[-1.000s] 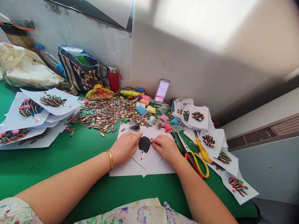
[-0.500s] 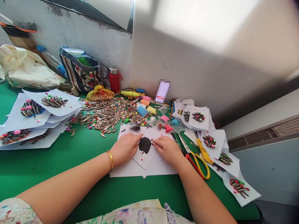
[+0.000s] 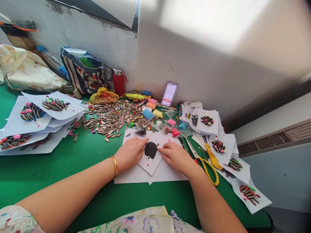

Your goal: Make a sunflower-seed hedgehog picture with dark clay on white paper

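A small white paper card (image 3: pixel 149 161) lies on loose white sheets (image 3: pixel 167 173) on the green table. A black clay blob (image 3: pixel 150 150) sits on the card. My left hand (image 3: pixel 130 152) rests on the card's left edge, fingers curled, fingertips touching the paper beside the blob. My right hand (image 3: pixel 175 156) is at the blob's right side, its fingertips pinched together against the clay. What they pinch is too small to name. A gold bangle (image 3: pixel 114 165) circles my left wrist.
A heap of striped sunflower seeds (image 3: pixel 109 118) lies behind the card. Finished seed hedgehog cards are stacked at the left (image 3: pixel 36 113) and at the right (image 3: pixel 218 145). Yellow-handled scissors (image 3: pixel 206 163) lie right of my hand. Coloured clay pieces (image 3: pixel 150 111), a red flask (image 3: pixel 119 82) and bags stand by the wall.
My right hand has shifted slightly left and closer to the black blob. The left hand stays on the card.
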`<state>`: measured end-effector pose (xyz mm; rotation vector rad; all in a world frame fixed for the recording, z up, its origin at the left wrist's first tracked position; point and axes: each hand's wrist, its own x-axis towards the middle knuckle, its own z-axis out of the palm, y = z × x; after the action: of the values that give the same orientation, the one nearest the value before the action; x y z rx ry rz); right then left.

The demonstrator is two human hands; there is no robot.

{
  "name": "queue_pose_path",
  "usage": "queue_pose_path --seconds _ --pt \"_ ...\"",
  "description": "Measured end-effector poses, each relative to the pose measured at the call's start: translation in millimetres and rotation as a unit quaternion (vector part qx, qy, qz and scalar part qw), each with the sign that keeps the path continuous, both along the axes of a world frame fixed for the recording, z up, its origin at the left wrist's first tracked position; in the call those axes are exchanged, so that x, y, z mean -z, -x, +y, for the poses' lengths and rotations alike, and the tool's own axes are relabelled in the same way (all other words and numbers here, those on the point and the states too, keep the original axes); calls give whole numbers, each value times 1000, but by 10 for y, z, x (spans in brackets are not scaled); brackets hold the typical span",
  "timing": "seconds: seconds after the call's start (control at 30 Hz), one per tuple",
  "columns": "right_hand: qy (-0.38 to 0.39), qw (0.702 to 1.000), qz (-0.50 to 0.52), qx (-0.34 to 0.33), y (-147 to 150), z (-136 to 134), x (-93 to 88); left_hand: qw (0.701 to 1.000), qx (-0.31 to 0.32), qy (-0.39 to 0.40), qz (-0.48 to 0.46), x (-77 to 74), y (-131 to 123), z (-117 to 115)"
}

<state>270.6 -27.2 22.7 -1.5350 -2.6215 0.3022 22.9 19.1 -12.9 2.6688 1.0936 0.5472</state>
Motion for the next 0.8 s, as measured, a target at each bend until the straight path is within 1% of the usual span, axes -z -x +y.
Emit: queue_pose_path --seconds 0.33,0.6,0.8 --pt "12 999 42 25 -4 -7 11 1000 4 -5 -1 12 6 0" --pt "6 999 39 14 26 -19 5 1000 0 -3 -2 3 7 -4" --pt "-2 997 58 50 12 10 18 1000 -1 2 -8 -25 5 -23"
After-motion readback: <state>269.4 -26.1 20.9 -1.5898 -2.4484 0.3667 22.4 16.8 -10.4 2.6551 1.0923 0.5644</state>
